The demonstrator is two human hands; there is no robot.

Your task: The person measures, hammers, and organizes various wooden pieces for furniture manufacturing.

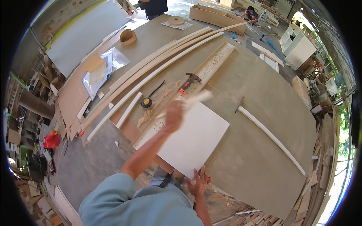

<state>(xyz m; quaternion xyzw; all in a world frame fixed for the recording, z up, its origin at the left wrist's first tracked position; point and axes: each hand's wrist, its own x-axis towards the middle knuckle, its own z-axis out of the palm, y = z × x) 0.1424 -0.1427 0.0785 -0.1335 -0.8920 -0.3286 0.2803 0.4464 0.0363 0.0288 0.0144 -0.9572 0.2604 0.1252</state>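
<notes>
A white rectangular panel [196, 132] lies on the large grey-brown board in front of me. Above its far left corner is my left hand [175, 116], closed around a pale stick-like thing [200, 97]. Motion smears its broader far end, so I cannot make out its exact kind. At the panel's near corner, my right hand [198, 182] grips the edge with bent fingers. Partly under the panel runs a long board with many small holes [215, 62]. A hammer [190, 81] with a red-and-black handle rests on that board, beyond my left hand.
A tape measure [146, 102] sits by wood shavings on the left. Long edge strips [158, 69] cross the grey-brown board [264, 150]. Farther off are tape rolls [128, 37] and a wooden box frame [215, 17]. A white strip [271, 139] lies right. Two people are in the background.
</notes>
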